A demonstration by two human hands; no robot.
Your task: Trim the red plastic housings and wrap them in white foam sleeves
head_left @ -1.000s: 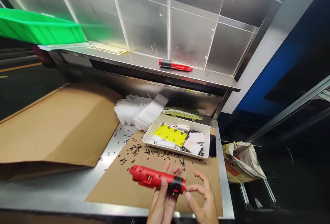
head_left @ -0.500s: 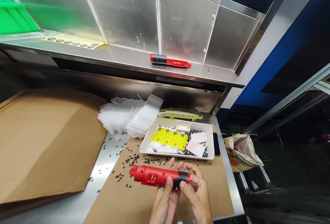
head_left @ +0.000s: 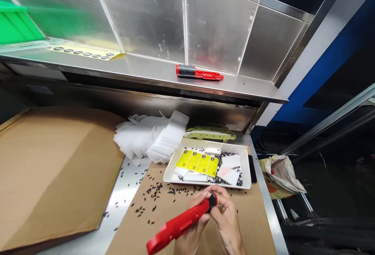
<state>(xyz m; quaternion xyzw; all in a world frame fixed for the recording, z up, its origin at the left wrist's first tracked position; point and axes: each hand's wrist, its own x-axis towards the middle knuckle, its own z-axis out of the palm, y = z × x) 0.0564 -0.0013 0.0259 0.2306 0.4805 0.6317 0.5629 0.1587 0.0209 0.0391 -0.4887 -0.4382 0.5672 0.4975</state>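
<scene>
1. The red tube is held up over the cardboard sheet on the worktop, on the near side of the white tray.
2. Its long axis slants: the black collar end points away, toward the worktop's far right corner, while the other end comes left toward the near edge.
3. The left hand is closed around the tube just short of the collar, thumb on the near side, fingers over the top.
4. The right hand is the nearer one to the collar end, its fingers and thumb curled about it from the right; whether they grip or merely touch, I cannot tell.
5. Most of the tube's length therefore extends left of both hands, with the free end lowest in view.
6. Black bits lie scattered left of the tray, and a second red part rests on the shelf beyond the worktop's far edge.
</scene>
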